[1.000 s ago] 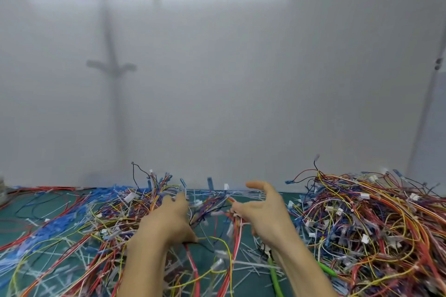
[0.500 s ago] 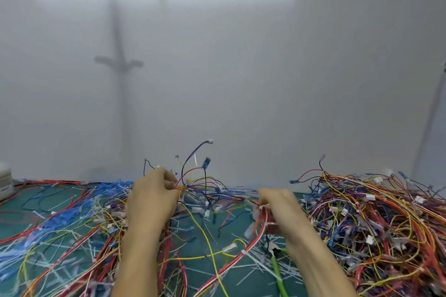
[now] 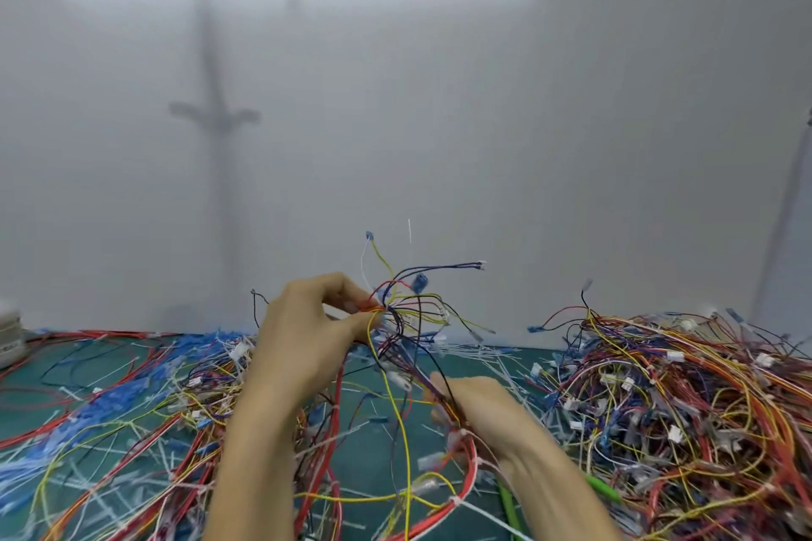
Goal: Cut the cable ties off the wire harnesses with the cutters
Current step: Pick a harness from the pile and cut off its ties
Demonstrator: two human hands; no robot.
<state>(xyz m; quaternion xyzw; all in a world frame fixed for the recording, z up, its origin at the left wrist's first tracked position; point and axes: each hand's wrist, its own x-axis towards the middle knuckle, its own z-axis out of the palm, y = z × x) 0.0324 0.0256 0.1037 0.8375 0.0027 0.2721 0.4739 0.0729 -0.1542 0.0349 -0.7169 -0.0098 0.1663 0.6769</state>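
Pinching wire harness (image 3: 408,321) top, left hand (image 3: 307,334); right hand (image 3: 479,409) grips lower strands.

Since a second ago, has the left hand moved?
Yes. The left hand has risen: it lay low on the green mat, and its fingers now pinch a wire harness above the mat's far edge, against the white wall.

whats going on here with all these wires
A person is holding up a thin multicoloured wire harness above the green mat. The left hand pinches it where the wires fan out; the right hand grips it lower down. Neither hand shows a tool. A big tangled pile of coloured wires lies to the right.
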